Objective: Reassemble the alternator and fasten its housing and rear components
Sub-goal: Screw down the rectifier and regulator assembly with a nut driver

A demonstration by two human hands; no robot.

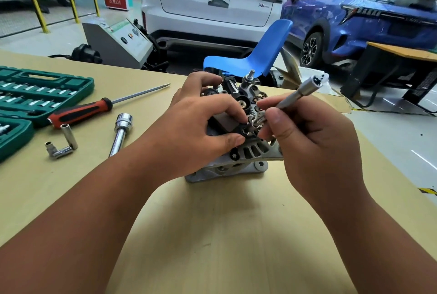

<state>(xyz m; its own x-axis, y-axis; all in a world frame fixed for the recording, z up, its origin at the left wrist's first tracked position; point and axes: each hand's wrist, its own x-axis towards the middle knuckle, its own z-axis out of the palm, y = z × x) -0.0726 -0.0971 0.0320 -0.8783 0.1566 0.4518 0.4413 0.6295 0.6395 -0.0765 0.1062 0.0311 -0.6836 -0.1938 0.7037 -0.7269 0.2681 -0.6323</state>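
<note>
Driver (295, 95) meeting the alternator's (236, 161) rear face.
I'm watching the right hand (314, 147) pinching the driver, shaft slanting down-left onto the alternator mid-counter (212, 222); the left hand (203, 123) is gripping its black rear part (227, 125).

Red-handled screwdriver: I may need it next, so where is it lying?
In the head view the screwdriver lies on the table, left of the alternator, its handle beside the green socket case and the chrome socket bar just nearer the person.

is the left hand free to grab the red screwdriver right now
Likely yes, once it lets go: the left hand holds the alternator, but the screwdriver lies uncovered on the table to its left, nothing in between.
</note>
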